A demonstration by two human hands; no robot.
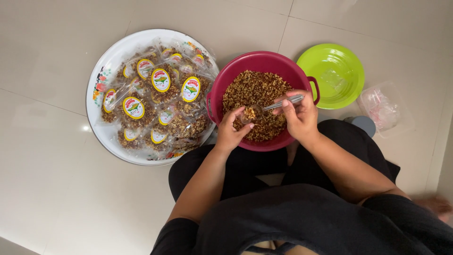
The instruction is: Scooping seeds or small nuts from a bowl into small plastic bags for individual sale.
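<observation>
A dark red bowl (236, 68) full of brown crumbly snack mix (255, 89) stands on the floor in front of my crossed legs. My right hand (299, 115) holds a metal spoon (283, 102) by its handle over the bowl. The spoon's tip carries some mix and rests at a small clear packet (249, 114). My left hand (231, 132) pinches that packet open above the bowl's near side.
A white round tray (106, 63) at the left is piled with several filled clear packets bearing yellow oval labels. A lime green bowl (332, 75) lies at the right, with a clear plastic bag (384, 108) and a grey lid (363, 123) beyond my knee.
</observation>
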